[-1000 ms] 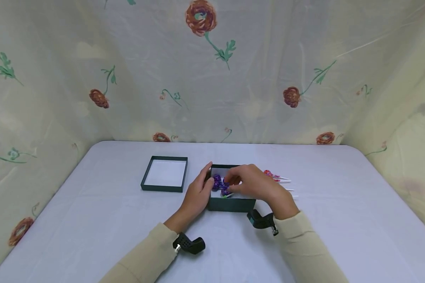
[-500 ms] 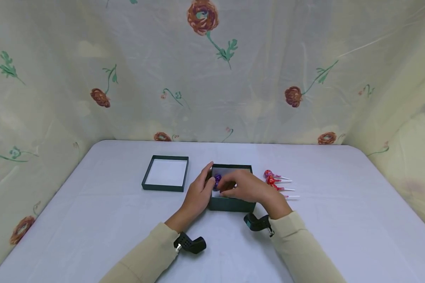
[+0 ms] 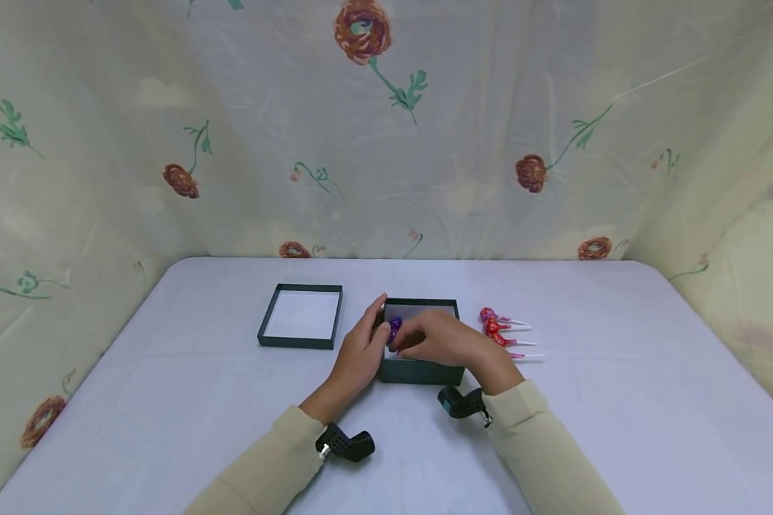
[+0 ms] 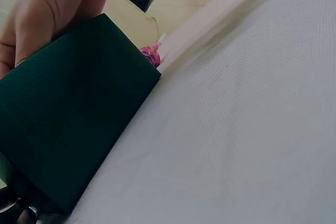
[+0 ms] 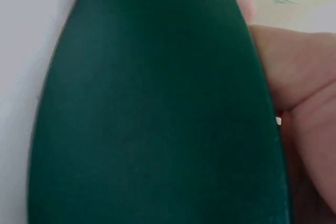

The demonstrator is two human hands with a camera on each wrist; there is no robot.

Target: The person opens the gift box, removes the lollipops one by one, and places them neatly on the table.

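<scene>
A dark green box with a white interior stands without its lid at the middle of the table. My left hand grips its left side, with the thumb at the rim. Inside lies a lollipop in a purple wrapper, near the left wall. My right hand reaches into the box with curled fingers and seems to pinch a lollipop, mostly hidden by the hand. A small white stick end shows under it in the right wrist view. The box's green wall fills much of the left wrist view.
The shallow green lid lies left of the box, white inside up. Several red and pink lollipops lie right of the box, sticks pointing right. A white cloth covers the table, and a flowered curtain hangs behind.
My right hand has moved left and lower inside the box, covering a purple lollipop seen before. More of the red lollipops on the right now shows. My left hand stays on the box.
</scene>
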